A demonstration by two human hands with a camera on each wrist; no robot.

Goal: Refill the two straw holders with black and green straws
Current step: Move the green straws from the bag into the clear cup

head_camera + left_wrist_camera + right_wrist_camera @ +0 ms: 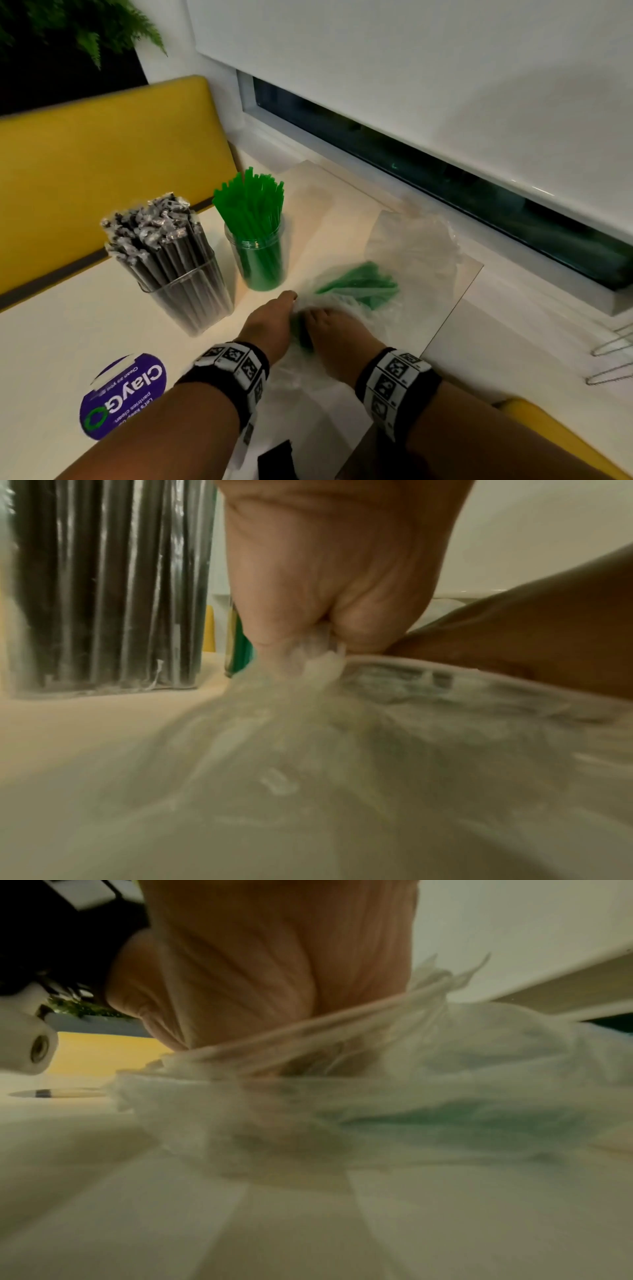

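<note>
Hands meet low over a pale bench point(61, 318), both working a clear plastic bag point(346, 305) that lies crumpled there with loose green straws point(359, 282) inside it. The left hand point(270, 323) pinches a gathered fold of the bag between thumb and curled fingers, which the left wrist view shows clearly. The right hand point(334, 337) reaches into the bag's mouth, its fingers buried in the film, so I cannot tell whether they grip any straws. Just beyond the hands stand two clear holders: one holder of green straws point(255, 236), standing fanned and upright, and to its left one holder of wrapped black straws point(168, 253), leaning outward. Both look fairly full already. To do this step well, the left hand should probably keep the bag's opening pinned and taut while the right gathers a bundle with ends aligned, so the straws slide out without snagging. Film blurs the straws in both wrist views, and their number is unclear. A second crumpled bag point(411, 236) lies farther back; its contents cannot be made out.
</note>
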